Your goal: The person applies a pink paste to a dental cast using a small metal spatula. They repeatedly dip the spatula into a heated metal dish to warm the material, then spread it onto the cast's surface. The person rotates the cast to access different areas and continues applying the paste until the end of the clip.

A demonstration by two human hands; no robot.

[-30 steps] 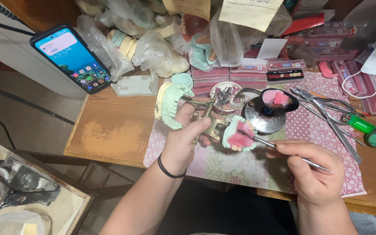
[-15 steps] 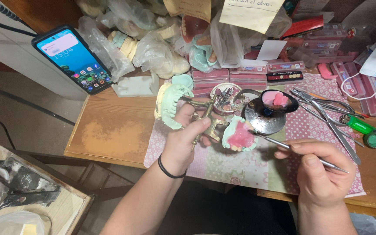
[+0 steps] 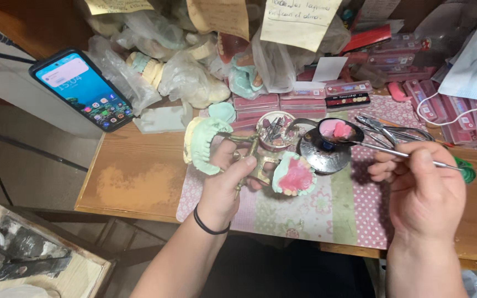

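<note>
The left hand (image 3: 224, 185) is closed around a brass hinged articulator (image 3: 252, 163) carrying two pale green plaster dental casts (image 3: 202, 144), one filled with pink wax (image 3: 295, 176), above the patterned cloth mat (image 3: 327, 212) mid-tabletop. The right hand (image 3: 423, 190) pinches a thin metal spatula (image 3: 393, 152) reaching into a small dark bowl (image 3: 332, 132). The plaster looks heavy, rigid and brittle and the wax soft, so the metal frame seems the safest hold.

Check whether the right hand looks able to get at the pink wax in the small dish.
Probably yes: the right hand holds a thin metal tool whose tip already sits at the pink wax, nothing between them.
</note>
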